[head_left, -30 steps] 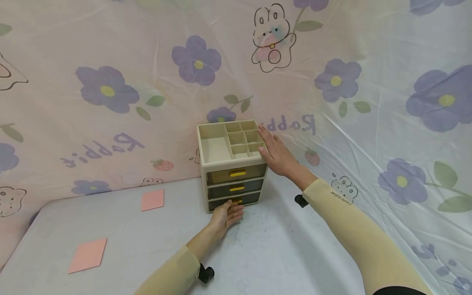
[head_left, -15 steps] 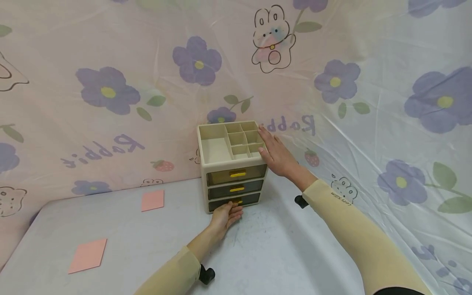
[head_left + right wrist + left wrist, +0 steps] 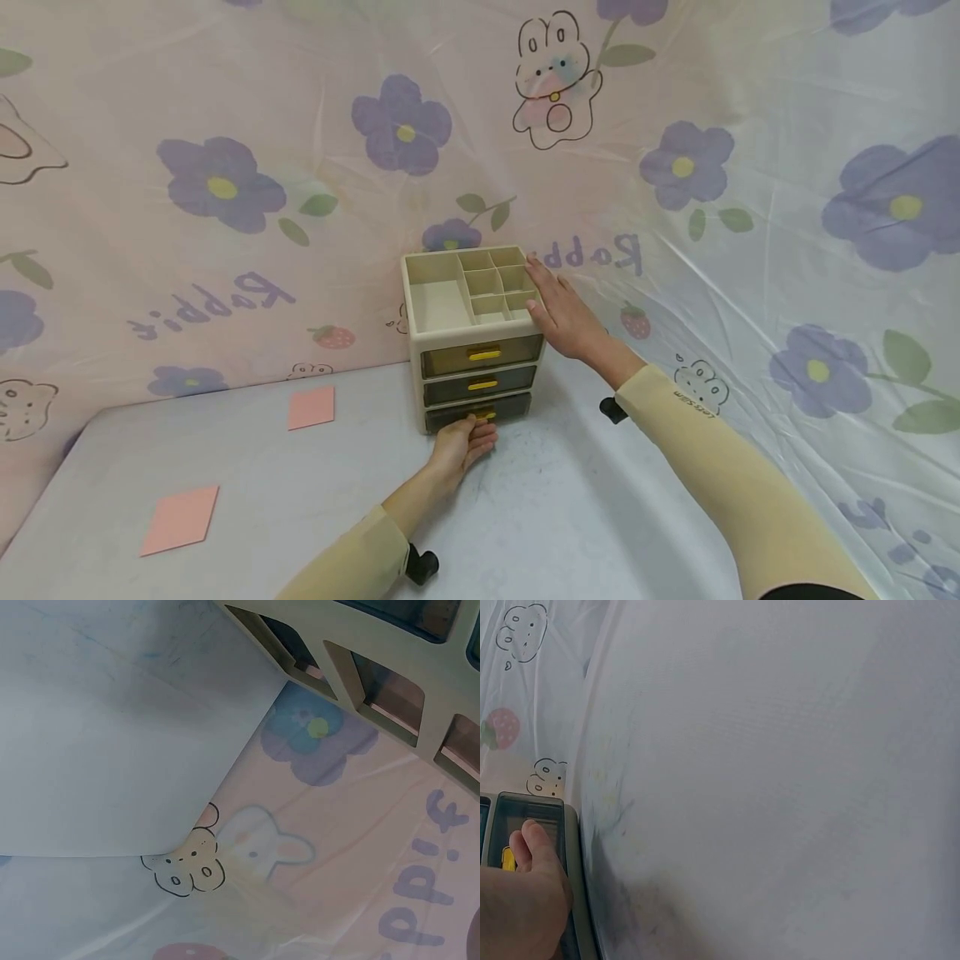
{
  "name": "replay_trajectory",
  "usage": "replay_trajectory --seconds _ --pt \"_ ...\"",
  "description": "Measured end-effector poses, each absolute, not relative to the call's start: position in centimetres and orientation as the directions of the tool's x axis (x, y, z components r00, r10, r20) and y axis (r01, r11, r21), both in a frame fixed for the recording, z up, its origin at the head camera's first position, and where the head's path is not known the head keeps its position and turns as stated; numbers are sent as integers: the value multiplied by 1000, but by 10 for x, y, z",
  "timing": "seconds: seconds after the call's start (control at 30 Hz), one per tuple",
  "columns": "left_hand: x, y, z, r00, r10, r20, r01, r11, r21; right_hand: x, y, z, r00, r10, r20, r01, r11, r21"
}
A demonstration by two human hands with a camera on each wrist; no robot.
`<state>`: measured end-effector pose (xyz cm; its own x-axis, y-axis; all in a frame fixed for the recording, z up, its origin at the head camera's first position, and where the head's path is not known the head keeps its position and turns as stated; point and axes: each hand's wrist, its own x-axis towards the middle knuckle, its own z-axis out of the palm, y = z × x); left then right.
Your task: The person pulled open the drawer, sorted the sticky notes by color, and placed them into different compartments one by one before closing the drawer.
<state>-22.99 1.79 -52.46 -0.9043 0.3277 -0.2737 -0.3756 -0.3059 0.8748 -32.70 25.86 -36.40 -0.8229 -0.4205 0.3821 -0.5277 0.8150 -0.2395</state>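
A cream desktop drawer organizer [image 3: 472,337] stands against the wall end of the table, with a divided open top and three dark see-through drawers with yellow handles. My left hand [image 3: 455,446] holds the yellow handle [image 3: 486,414] of the bottom drawer [image 3: 513,407], which sits slightly out from the frame. In the left wrist view the left hand [image 3: 532,892] covers part of that drawer's front. My right hand [image 3: 567,314] rests with straight fingers against the organizer's upper right edge. The right wrist view shows the organizer's side openings [image 3: 390,697].
Two pink square sheets, a nearer one [image 3: 180,521] and a farther one [image 3: 311,407], lie on the white table [image 3: 277,500] to the left. A flowered, rabbit-printed curtain [image 3: 300,125] hangs behind and to the right.
The bottom drawer has come slightly forward with my left hand at its handle. My right hand stays against the organizer's side.
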Motion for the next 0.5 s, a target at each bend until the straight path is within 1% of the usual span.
replay_trajectory --seconds 0.5 --pt "-220 17 -524 -898 354 -262 -377 -308 873 -328 258 -363 -822 -422 384 -531 811 -247"
